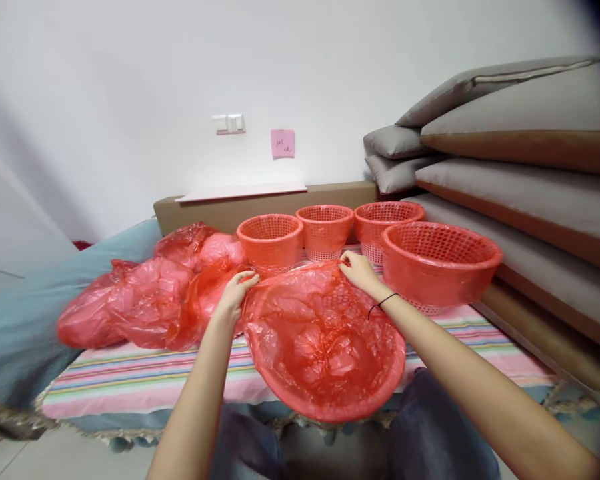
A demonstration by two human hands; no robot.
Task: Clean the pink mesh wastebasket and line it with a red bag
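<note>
A red plastic bag (325, 333) lies over and inside a red basket (330, 408) at the near edge of the striped cloth, close to my knees. The basket leans, its mouth facing me. My left hand (237, 293) pinches the bag's edge at the far left of the rim. On the far right side, my right hand (359, 269) grips the same edge, fingers closed, a black band round the wrist. The edge is stretched between both hands. The bag is crumpled at the bottom of the basket.
Red baskets (270, 230) stand in a row behind, the largest (443, 257) at the right. Filled red bags (150, 293) lie at the left. Grey cushions (525, 160) are stacked on the right. A brown box (330, 193) sits against the wall beneath a pink note (283, 143).
</note>
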